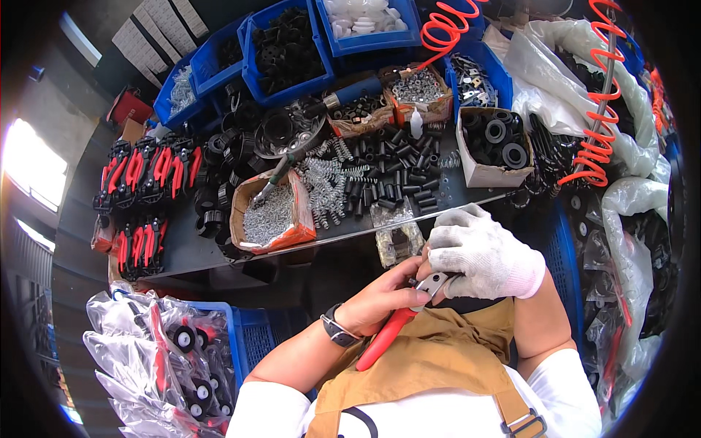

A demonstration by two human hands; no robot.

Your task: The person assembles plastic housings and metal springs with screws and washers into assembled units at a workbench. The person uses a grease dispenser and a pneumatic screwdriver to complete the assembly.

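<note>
Above my lap, my bare left hand (pixel 383 298) grips a red-handled tool (pixel 387 337) with a grey metal head, its thumb near the pivot. The handle points down toward my apron. My right hand (pixel 478 252), in a white knit glove, is closed at the tool's metal head, with its fingers curled over. The gloved fingers cover the far end of the head, so any small part there is hidden. Just beyond my hands, at the bench's front edge, hangs a clear plastic-wrapped piece (pixel 398 237).
On the bench (pixel 193 266) lie metal springs (pixel 325 186), black sleeves (pixel 401 171), a box of small metal parts (pixel 274 219) and several red-and-black tools (pixel 150 171). Blue bins (pixel 285 51) line the back. A red coiled hose (pixel 602 109) hangs right. Bagged parts (pixel 164 358) stand left.
</note>
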